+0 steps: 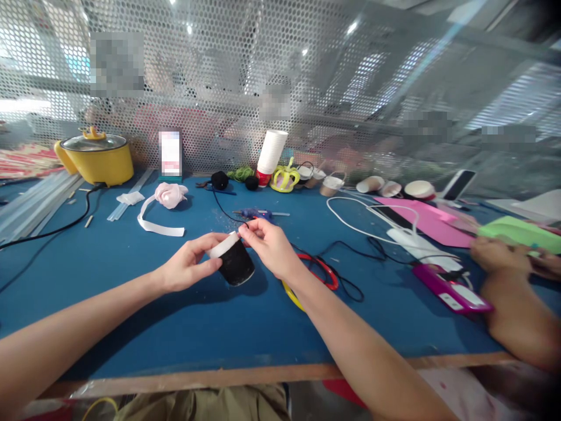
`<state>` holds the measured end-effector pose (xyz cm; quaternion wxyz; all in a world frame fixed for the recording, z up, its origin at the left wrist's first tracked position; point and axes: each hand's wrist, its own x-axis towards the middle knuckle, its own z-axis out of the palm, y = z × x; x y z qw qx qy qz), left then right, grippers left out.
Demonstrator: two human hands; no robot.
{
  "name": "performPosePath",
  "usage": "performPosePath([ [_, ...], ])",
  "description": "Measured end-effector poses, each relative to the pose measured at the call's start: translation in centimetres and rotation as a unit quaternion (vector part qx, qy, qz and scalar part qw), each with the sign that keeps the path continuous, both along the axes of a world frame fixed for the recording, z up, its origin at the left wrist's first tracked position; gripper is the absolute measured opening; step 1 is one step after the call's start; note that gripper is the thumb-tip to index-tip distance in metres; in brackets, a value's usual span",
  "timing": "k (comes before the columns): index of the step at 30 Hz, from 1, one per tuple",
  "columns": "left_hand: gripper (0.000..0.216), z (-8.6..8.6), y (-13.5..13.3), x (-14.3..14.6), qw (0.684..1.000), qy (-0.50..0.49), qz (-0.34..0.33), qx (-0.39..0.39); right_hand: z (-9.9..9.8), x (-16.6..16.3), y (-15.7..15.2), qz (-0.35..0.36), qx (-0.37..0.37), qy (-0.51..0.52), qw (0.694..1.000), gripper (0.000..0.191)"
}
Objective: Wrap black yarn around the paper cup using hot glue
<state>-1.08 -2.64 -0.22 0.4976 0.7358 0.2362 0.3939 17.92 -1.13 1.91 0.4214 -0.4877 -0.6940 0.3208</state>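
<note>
A small cup (237, 263), black on its side with a white band at the rim, is tilted above the blue table. My left hand (187, 264) is closed around its left side, thumb and fingers on the white band. At the rim's right end, my right hand (268, 244) is closed in a pinch. A strand of black yarn (220, 204) runs into its fingertips from a black yarn ball (220, 180) farther back. Just beyond the hands lies a blue hot glue gun (252, 214). The exact spot between the right fingertips is partly hidden.
Left stands a yellow electric pot (103, 161); a rolled white ribbon (170, 195) lies nearer. Stacked paper cups (272, 153) and a yellow-green woven basket (284, 178) line the back. A purple power strip (451, 289) and another person's hand (499, 254) are at right.
</note>
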Motion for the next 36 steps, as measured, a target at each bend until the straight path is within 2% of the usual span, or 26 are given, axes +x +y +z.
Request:
performPosePath([
  [6,0.016,0.2,-0.2,0.0,1.000,-0.021,-0.011,0.004,-0.1,-0.2,-0.3,0.002,-0.058,-0.009,0.998,0.022],
  [11,0.015,0.3,-0.3,0.0,0.999,-0.032,-0.012,0.006,-0.3,-0.6,-0.6,-0.019,-0.033,-0.055,0.998,0.022],
  [23,0.020,0.2,-0.2,0.1,1.000,-0.024,-0.005,-0.017,-0.6,-1.3,-0.8,-0.039,-0.011,-0.063,0.997,0.022],
  [30,0.039,1.0,-0.9,0.4,0.997,0.054,0.049,-0.018,-0.6,-1.7,-1.6,-0.055,0.098,-0.137,0.984,0.017],
  [36,0.036,1.3,-1.4,0.9,0.989,0.098,0.105,-0.025,-0.6,-2.6,-2.8,-0.065,0.184,-0.217,0.957,0.015],
])
